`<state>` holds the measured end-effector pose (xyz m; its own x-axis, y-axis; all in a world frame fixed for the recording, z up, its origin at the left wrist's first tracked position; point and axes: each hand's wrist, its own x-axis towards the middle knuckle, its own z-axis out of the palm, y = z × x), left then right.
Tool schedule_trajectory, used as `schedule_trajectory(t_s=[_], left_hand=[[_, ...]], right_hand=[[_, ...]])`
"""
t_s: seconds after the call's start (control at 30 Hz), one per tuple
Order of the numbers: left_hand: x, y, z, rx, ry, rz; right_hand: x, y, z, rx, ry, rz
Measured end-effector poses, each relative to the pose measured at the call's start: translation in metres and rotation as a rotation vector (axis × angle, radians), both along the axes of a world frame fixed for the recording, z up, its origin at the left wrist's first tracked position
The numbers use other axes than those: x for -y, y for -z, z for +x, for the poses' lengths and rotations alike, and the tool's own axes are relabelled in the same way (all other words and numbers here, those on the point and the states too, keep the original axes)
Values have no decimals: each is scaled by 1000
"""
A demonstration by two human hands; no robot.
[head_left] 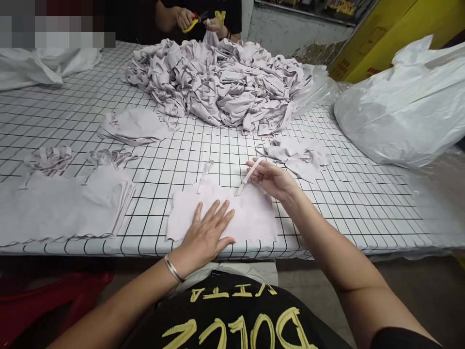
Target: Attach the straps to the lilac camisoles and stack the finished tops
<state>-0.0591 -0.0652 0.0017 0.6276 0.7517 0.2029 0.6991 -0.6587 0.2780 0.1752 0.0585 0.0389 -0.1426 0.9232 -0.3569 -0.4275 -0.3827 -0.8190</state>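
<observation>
A pale pink camisole (254, 213) lies flat near the table's front edge, its two thin straps pointing away from me. My left hand (209, 230) rests palm down on its middle, fingers spread. At the camisole's upper right, my right hand (272, 179) holds the right shoulder strap (250, 172), which runs up across its slightly bent fingers. The left shoulder strap (205, 174) lies loose on the cloth. To the left sits a neat stack of similar camisoles (58, 208), their straps bunched at the top.
A big heap of crumpled pale garments (218, 82) covers the far middle. Single garments lie at left (134, 126) and right (301, 155). A full white plastic bag (403, 106) stands at right on the gridded tablecloth (348, 203). Across the table, a co-worker's hand holds yellow-and-red snips (192, 23).
</observation>
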Motion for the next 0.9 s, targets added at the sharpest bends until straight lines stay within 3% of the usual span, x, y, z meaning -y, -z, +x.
schedule_trajectory(t_s=[0.1, 0.2, 0.27, 0.33, 0.4, 0.5, 0.6, 0.77, 0.9], left_hand=[[4, -2, -15, -14, -146, 1], [2, -7, -37, -32, -490, -11], [1, -8, -53, -89, -684, -59], [2, -7, -65, -124, -790, -107], [2, -5, -70, -103, -835, -161], [-3, -4, -68, -16, -858, -257], [-10, -3, -64, 30, -877, -298], [-10, 0, -61, 4, -883, -230], [-7, -2, -57, -46, -904, -193]], right_hand=[[-27, 1, 10, 84, -9, -2], [-38, -4, 25, 385, -106, -56], [-27, -8, 37, 832, -120, -9], [-1, -10, 47, 1287, -137, 61], [32, -7, 53, 1523, -240, 74], [77, 2, 54, 1546, -339, 81], [101, 10, 53, 1585, -226, 169], [103, 12, 53, 1632, -80, 212], [96, 18, 48, 1658, -100, 256]])
